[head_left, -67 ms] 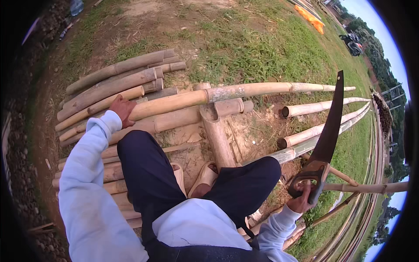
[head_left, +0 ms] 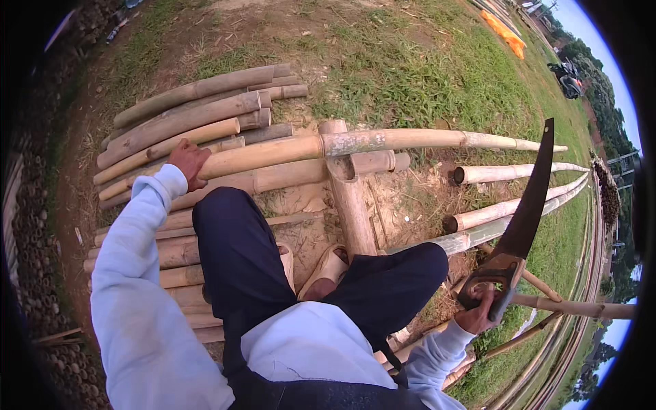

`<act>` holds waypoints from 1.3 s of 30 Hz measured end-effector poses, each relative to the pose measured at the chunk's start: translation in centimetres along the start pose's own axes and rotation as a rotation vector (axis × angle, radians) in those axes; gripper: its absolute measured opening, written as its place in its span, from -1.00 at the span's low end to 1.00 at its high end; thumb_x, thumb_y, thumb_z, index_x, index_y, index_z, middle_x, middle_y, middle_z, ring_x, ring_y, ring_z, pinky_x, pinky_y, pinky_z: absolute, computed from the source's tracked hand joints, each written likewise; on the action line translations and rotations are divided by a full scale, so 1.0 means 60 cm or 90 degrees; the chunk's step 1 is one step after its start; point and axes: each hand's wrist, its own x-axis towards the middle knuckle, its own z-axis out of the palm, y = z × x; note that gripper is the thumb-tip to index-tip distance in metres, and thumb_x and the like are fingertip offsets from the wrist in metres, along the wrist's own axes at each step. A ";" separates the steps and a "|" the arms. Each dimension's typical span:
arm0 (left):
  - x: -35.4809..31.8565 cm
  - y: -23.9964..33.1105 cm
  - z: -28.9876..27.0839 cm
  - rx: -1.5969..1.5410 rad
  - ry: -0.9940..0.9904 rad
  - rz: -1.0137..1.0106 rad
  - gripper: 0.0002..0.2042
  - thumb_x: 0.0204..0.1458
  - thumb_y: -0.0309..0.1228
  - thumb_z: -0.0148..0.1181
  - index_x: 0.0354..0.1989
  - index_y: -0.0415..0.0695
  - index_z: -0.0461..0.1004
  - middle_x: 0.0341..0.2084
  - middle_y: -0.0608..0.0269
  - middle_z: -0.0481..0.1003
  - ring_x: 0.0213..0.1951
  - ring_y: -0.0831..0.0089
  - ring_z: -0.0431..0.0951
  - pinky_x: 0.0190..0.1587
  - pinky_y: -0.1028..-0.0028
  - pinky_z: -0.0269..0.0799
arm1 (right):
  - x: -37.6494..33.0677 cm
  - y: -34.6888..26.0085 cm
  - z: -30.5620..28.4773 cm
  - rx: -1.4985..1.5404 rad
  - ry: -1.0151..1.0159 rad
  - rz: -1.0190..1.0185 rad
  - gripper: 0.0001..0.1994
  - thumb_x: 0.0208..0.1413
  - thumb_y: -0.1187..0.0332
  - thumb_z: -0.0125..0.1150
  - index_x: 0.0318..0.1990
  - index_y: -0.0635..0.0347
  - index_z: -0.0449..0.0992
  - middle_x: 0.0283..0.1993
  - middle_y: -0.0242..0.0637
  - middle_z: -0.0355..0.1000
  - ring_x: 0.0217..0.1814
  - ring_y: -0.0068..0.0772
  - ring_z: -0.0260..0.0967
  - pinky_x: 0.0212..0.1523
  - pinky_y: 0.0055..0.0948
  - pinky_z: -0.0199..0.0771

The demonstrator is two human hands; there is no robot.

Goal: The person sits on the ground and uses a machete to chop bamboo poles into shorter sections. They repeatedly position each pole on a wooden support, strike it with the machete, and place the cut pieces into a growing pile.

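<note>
My left hand [head_left: 189,164] is closed over the near end of a long bamboo pole [head_left: 287,152]. This yellowish pole stretches away to the right and rests across a bamboo support at my feet. Held up at the right, clear of the pole, is a handsaw [head_left: 525,222] with a dark blade pointing up and away. My right hand [head_left: 477,313] grips its handle. Under the pole lies a thicker bamboo length [head_left: 273,178]. The support, a stout bamboo piece [head_left: 352,212] with a notched top end, lies between the pole and my knees.
Cut bamboo lengths [head_left: 181,130] lie stacked at the left, beyond and beside my left leg. Several long poles [head_left: 506,172] stretch off to the right. A crossed bamboo frame [head_left: 547,301] stands beside the saw. Farther off are a motorbike [head_left: 567,78] and an orange sheet [head_left: 504,33].
The view has shifted slightly, so the ground appears farther right. Against the support, the bamboo pole has slid a little to the left with my left hand. The saw stays raised.
</note>
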 end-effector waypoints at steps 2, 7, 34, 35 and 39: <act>-0.118 -0.044 0.038 -0.015 0.004 -0.031 -0.39 0.02 -0.13 0.33 0.24 -0.06 0.35 0.10 -0.03 0.50 0.20 0.04 0.44 0.31 0.08 0.23 | 0.010 -0.013 0.006 -0.012 -0.009 0.007 -0.65 0.19 0.38 0.30 0.08 0.36 0.52 -0.46 -0.37 0.39 -0.43 -0.53 0.31 -0.40 -0.49 0.33; -0.280 -0.146 0.242 0.015 -0.119 -0.291 -0.24 -0.05 -0.29 0.41 0.37 0.07 0.18 0.30 0.11 0.37 0.31 0.24 0.36 0.41 0.00 0.05 | 0.039 -0.022 0.036 0.043 -0.053 -0.016 -0.84 0.20 0.39 0.29 -0.20 0.32 0.52 -0.48 -0.38 0.33 -0.41 -0.53 0.30 -0.37 -0.52 0.33; -0.004 0.271 0.309 -0.322 0.062 -0.011 -0.68 0.22 -0.19 -0.06 0.10 0.06 0.42 -0.10 -0.10 0.52 -0.19 0.01 0.66 -0.13 0.05 0.51 | -0.014 -0.052 0.081 0.008 -0.178 -0.043 -0.80 0.22 0.40 0.27 -0.41 0.26 0.42 -0.54 -0.38 0.25 -0.46 -0.52 0.21 -0.37 -0.49 0.22; -0.025 0.257 0.282 -0.314 0.097 -0.007 -0.69 0.23 -0.21 -0.06 0.09 0.07 0.41 -0.14 -0.13 0.52 -0.24 -0.01 0.67 -0.19 0.04 0.54 | -0.010 -0.044 0.078 0.014 -0.201 -0.035 -0.79 0.21 0.38 0.30 -0.40 0.25 0.43 -0.53 -0.39 0.25 -0.45 -0.51 0.23 -0.34 -0.48 0.28; -0.084 0.206 0.203 -0.236 0.193 0.002 -0.71 0.16 -0.24 0.06 0.04 0.06 0.38 -0.21 -0.04 0.50 -0.24 -0.01 0.66 -0.19 0.11 0.56 | 0.003 -0.018 0.083 0.058 -0.219 0.010 -0.79 0.19 0.34 0.34 -0.38 0.23 0.45 -0.52 -0.42 0.24 -0.44 -0.51 0.24 -0.31 -0.49 0.36</act>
